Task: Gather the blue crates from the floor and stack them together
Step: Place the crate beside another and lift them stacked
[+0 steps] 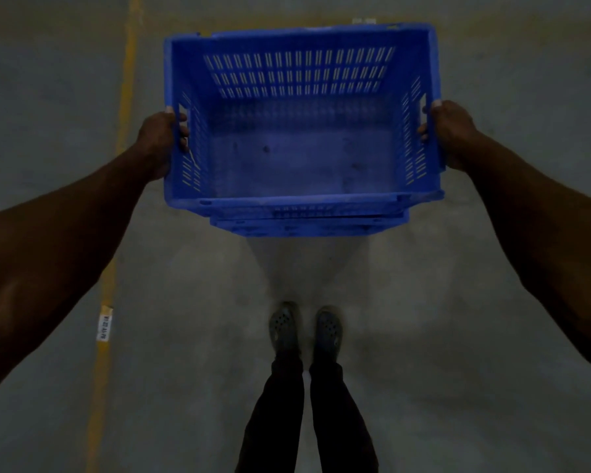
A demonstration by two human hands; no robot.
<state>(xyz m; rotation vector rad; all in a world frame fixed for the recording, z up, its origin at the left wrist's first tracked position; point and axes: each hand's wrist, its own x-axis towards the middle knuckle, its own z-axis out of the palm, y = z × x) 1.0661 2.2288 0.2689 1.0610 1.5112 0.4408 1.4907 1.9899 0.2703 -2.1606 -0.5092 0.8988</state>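
The person holds an empty blue slotted plastic crate [301, 131] between both hands, and beneath its near edge the rims of at least one more blue crate [307, 223] show, so the held crate seems to sit in or just above a stack. The left hand [162, 141] curls its fingers through the handle slot in the left end wall; the right hand [449, 133] does the same at the opposite slot, so each grip is closed around a handle. The crate looks stiff and light for its bulk, with smooth walls that could slip; the two end slots are the sound places to take hold, keeping it level. Below the grips lies a dim grey concrete floor [458, 302], with a yellow painted line [108, 285] and a small white label [103, 327] out beyond the left grip.
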